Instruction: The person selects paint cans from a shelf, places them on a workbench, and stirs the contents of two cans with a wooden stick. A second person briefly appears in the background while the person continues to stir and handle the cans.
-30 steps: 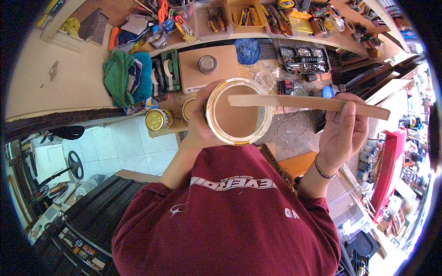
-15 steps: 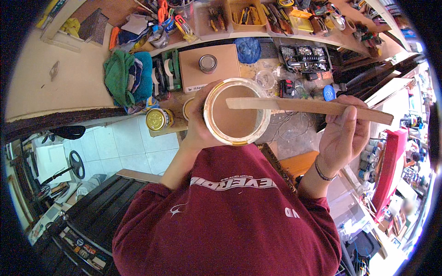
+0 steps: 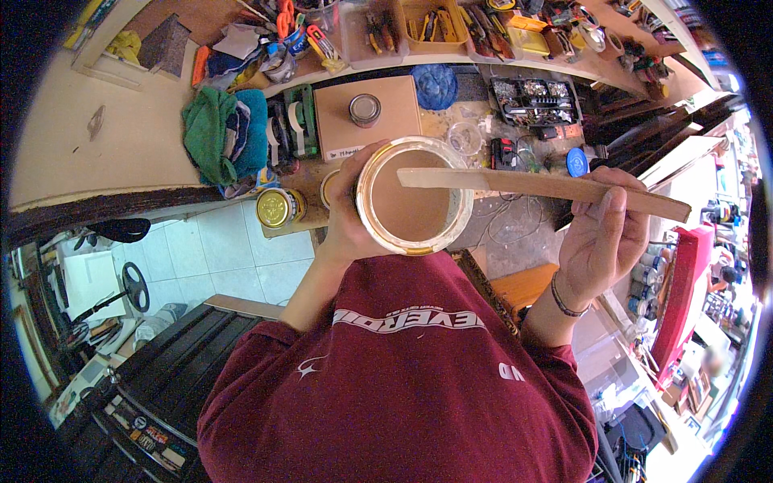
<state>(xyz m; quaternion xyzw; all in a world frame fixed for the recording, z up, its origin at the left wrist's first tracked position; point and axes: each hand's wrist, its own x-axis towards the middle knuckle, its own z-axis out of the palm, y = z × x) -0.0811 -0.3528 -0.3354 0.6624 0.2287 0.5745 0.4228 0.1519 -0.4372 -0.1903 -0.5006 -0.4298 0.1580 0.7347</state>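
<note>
My left hand (image 3: 348, 213) is wrapped round the side of an open paint can (image 3: 462, 216), lifted in front of my chest with its mouth facing up toward me. Inside the can is a smooth, light brown paint (image 3: 407, 213). A flat wooden stick (image 3: 519, 183) reaches across the can's right rim, its paler, coated-looking tip over the paint. Whether that tip touches the paint, I cannot tell. My right hand (image 3: 604, 233) pinches the stick near its other end between thumb and fingers.
Behind the can, a cardboard box (image 3: 334, 101) on the workbench carries a small tin (image 3: 365, 110). A gold-lidded can (image 3: 276, 209) stands at the bench's left edge. Further right lie a black tool case (image 3: 535, 101) and a blue lid (image 3: 576, 162). Tool bins (image 3: 435, 24) line the shelf above.
</note>
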